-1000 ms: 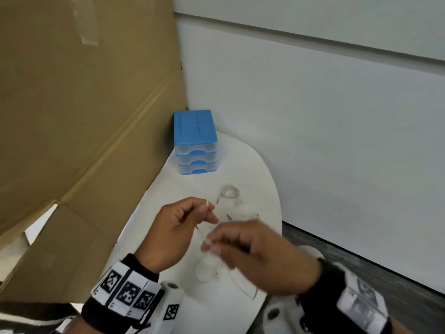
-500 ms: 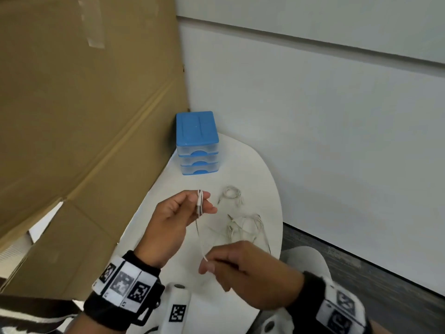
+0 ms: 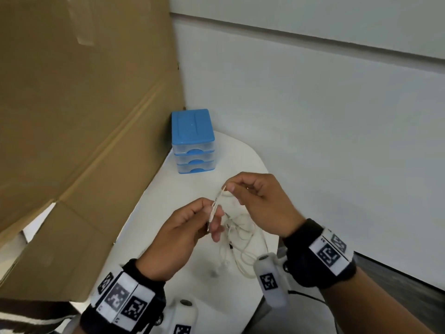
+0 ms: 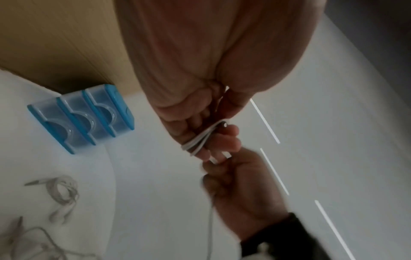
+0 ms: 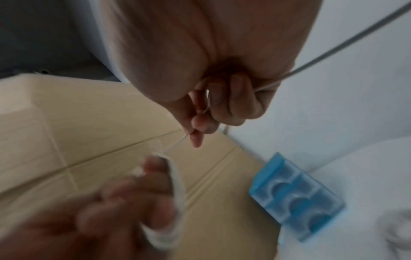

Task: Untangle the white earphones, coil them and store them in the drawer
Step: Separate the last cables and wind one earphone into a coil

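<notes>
The white earphone cable [image 3: 218,201] runs taut between my two hands above the white table [image 3: 243,155]. My left hand [image 3: 213,213] pinches a few folded turns of the cable [image 4: 200,139] between thumb and fingers. Just above it, my right hand [image 3: 228,188] pinches the cable [image 5: 177,140] between thumb and forefinger. The loose rest of the earphones [image 3: 240,239] lies tangled on the table under my hands. The blue three-drawer unit [image 3: 192,141] stands at the table's far end with all drawers closed.
A second, coiled pair of earphones [image 4: 62,191] lies on the table between my hands and the drawer unit [image 4: 82,116]. A large cardboard sheet [image 3: 84,104] leans along the left. A white wall [image 3: 313,128] closes the right side.
My right hand has risen from below the left hand to just above it, carrying the cable up over the left fingers. The left hand has stayed roughly in place.
</notes>
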{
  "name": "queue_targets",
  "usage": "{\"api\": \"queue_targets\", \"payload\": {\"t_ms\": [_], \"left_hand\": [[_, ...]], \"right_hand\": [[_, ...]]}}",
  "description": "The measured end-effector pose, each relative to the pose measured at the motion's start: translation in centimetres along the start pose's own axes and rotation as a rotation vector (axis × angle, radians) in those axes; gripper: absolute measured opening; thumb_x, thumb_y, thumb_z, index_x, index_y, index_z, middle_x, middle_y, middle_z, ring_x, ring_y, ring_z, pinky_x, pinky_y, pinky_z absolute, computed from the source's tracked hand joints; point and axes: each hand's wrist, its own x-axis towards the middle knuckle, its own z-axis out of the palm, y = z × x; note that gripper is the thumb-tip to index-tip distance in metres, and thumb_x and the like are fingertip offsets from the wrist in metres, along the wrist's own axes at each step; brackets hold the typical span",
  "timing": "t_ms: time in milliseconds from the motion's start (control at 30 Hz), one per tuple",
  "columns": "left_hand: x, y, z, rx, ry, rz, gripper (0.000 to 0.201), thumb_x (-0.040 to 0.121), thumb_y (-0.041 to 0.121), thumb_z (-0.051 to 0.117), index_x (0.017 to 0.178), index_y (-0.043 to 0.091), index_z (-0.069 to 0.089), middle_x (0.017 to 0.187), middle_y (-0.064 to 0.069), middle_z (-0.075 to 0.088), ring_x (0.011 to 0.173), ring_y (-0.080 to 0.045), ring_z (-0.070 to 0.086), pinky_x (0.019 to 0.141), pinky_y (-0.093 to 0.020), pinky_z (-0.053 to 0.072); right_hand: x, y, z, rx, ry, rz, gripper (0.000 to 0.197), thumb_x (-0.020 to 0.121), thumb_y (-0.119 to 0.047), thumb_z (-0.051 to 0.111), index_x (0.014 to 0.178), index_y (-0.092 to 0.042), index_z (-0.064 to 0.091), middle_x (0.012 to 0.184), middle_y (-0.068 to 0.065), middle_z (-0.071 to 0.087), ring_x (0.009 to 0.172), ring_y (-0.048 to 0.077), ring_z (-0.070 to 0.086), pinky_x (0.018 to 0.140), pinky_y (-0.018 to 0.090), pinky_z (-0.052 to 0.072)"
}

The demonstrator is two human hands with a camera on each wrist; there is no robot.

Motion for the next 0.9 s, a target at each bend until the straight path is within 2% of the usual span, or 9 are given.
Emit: {"api": "queue_targets", "payload": {"t_ms": [200,300,367,467,533,633,700,833,900], "left_hand": [[0.5,-0.3,-0.7,-0.169,0.100,0.020,0.020,0.094,0.024,0.058,0.084,0.007,0.063,0.074,-0.007,0.060,0.074,-0.022,0.065,0.085,-0.031,0.054],[0.9,-0.4,-1.3,-0.272,0.230,0.034,0.019,0.087,0.014,0.053,0.097,0.003,0.065,0.083,-0.010,0.072,0.092,-0.028,0.072,0.082,-0.025,0.056],[1.3,-0.7,-1.7,-0.096,0.277,0.093,0.018,0.092,0.007,0.051,0.102,0.006,0.066,0.088,-0.010,0.075,0.095,-0.027,0.072,0.084,-0.025,0.055],[1.0,-1.5,-1.7,0.226,0.218,0.135,0.023,0.098,0.005,0.049,0.100,0.015,0.069,0.080,-0.003,0.074,0.082,-0.016,0.070,0.084,-0.034,0.052],[0.4,-1.4,-1.0,0.296,0.090,0.154,0.024,0.100,0.010,0.048,0.095,0.016,0.071,0.075,0.001,0.069,0.076,-0.011,0.063,0.080,-0.027,0.048],[0.1,-0.7,-0.1,0.228,-0.012,0.107,0.025,0.098,0.015,0.046,0.096,0.008,0.070,0.072,-0.003,0.065,0.076,-0.014,0.063,0.077,-0.017,0.048],[0.0,-0.1,0.1,0.043,-0.035,0.036,0.027,0.096,0.014,0.047,0.101,0.005,0.072,0.071,-0.006,0.061,0.070,-0.016,0.061,0.081,-0.024,0.053],[0.3,0.8,-0.1,-0.255,-0.015,-0.019,0.019,0.088,0.017,0.063,0.098,0.007,0.076,0.070,-0.005,0.060,0.065,-0.017,0.060,0.088,-0.036,0.055],[0.6,0.8,-0.6,-0.323,0.058,0.005,0.025,0.081,0.024,0.061,0.096,0.010,0.076,0.071,-0.004,0.061,0.068,-0.018,0.062,0.087,-0.033,0.056]], "right_hand": [[-2.5,4.4,3.5,-0.097,-0.204,0.089,0.024,0.092,-0.031,0.053,0.081,-0.020,0.071,0.063,-0.003,0.057,0.060,0.010,0.046,0.063,0.036,0.044],[-4.9,3.2,4.4,-0.215,-0.422,0.089,0.022,0.097,-0.030,0.052,0.098,-0.022,0.073,0.070,-0.019,0.060,0.060,-0.004,0.054,0.067,0.018,0.044],[-6.0,0.8,4.2,-0.230,-0.538,0.026,0.023,0.100,-0.028,0.050,0.103,-0.019,0.071,0.068,-0.023,0.058,0.061,-0.006,0.055,0.066,0.009,0.041],[-5.6,-3.0,2.3,-0.115,-0.460,0.000,0.021,0.101,-0.018,0.047,0.093,-0.020,0.067,0.061,-0.013,0.054,0.056,0.002,0.052,0.056,0.017,0.043],[-4.0,-3.6,0.7,-0.059,-0.279,-0.027,0.027,0.099,-0.009,0.047,0.082,-0.020,0.065,0.057,-0.014,0.053,0.052,0.001,0.047,0.052,0.016,0.039],[-1.1,-0.6,-0.8,-0.029,-0.028,-0.026,0.017,0.096,-0.007,0.055,0.084,-0.010,0.068,0.064,0.005,0.061,0.059,0.013,0.046,0.060,0.025,0.040],[-0.6,2.0,-0.3,0.036,0.016,0.038,0.016,0.095,-0.015,0.059,0.086,-0.009,0.071,0.071,0.020,0.062,0.063,0.017,0.047,0.064,0.031,0.041],[-3.6,5.0,3.1,-0.036,-0.219,0.108,0.023,0.090,-0.035,0.051,0.081,-0.034,0.072,0.062,-0.007,0.062,0.061,0.006,0.052,0.062,0.030,0.046],[-5.3,4.6,4.2,-0.082,-0.389,0.157,0.023,0.097,-0.032,0.052,0.091,-0.030,0.074,0.060,-0.011,0.057,0.060,0.004,0.053,0.063,0.029,0.048]]}}
